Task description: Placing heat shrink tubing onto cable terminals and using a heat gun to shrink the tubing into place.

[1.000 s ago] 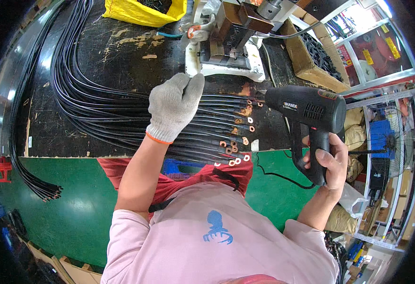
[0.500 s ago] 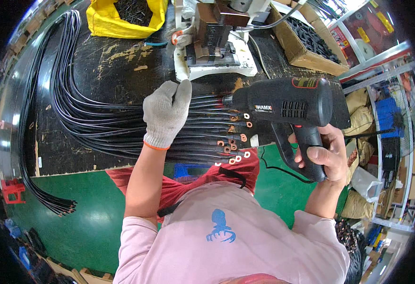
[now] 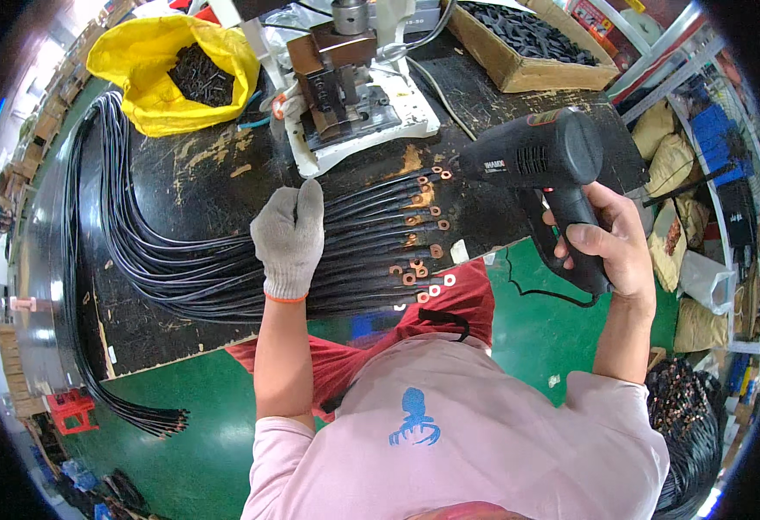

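While the left hand (image 3: 289, 236), in a grey glove, is pressing flat and open on the black cables (image 3: 181, 269), the right hand (image 3: 610, 247) is squeezing the handle of a black heat gun (image 3: 540, 160). The cables are lying across the table (image 3: 198, 182), running long from left to right under the glove. Their copper ring ends (image 3: 423, 234) are sitting between the two hands. The gun's nose is pointing left at those ends, just beside them. The right hand is nearer to them.

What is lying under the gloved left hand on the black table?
The left hand presses on a row of black cables with copper ring terminals. The cable part directly beneath the glove is covered.
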`<state>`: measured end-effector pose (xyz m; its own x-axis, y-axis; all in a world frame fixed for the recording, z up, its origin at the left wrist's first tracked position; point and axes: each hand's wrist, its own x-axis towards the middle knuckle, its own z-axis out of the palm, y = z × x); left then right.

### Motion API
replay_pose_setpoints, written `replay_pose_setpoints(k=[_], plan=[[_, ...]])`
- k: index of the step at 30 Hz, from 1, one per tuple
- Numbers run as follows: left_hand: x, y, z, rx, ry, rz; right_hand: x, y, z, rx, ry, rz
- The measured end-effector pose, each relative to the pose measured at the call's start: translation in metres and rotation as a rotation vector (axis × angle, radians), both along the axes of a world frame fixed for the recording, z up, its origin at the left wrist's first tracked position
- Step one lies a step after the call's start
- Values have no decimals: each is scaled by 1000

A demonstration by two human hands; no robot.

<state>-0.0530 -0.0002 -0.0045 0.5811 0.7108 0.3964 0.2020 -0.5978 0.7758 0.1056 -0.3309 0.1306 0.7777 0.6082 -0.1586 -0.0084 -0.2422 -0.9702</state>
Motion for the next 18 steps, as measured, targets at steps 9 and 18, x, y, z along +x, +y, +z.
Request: replay_pose_setpoints(k=[9,18], plan=[[-1,5,-7,24,-19,1,-6,8,3,132,109,73],[1,2,-6,-66,-111,-22,-9,23,5,148,181,241]])
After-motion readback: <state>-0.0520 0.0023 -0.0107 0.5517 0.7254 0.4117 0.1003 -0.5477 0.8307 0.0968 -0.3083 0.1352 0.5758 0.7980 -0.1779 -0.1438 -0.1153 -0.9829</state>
